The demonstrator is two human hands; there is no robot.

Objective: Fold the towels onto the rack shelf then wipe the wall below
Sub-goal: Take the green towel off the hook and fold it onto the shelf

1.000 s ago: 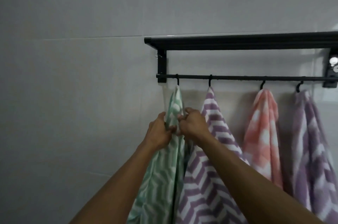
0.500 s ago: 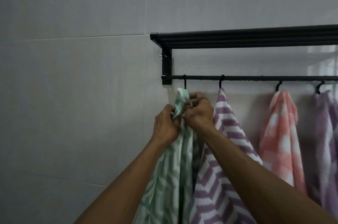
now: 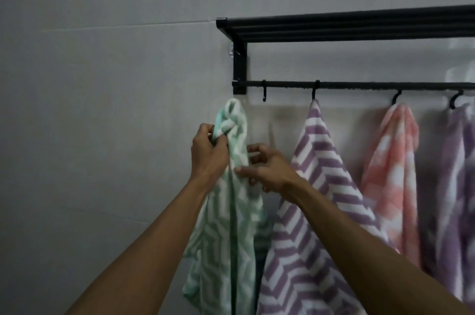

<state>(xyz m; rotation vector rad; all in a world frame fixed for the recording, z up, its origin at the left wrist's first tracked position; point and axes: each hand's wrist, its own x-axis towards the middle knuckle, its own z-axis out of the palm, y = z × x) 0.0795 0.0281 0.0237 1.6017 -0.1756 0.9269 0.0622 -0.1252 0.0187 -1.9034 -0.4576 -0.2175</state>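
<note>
Grey tiled wall [image 3: 102, 83]; black rack shelf [image 3: 359, 26] mounted high on the right, hook rail [image 3: 385, 85] below it. Green chevron towel [image 3: 231, 224] hangs off the hooks, long axis vertical, bunched top pointing up, left of the purple towel [image 3: 313, 199]. Your left hand [image 3: 209, 152] grips the bunched top; your right hand [image 3: 267, 168], fingers loosely spread, touches its edge.

- I see soft, fluffy terry cloth on the green towel [image 3: 232, 201].
- Rack [image 3: 334, 28]: matt black metal, I'd say.
- Wall [image 3: 102, 109]: smooth, faintly glossy tile.
</note>
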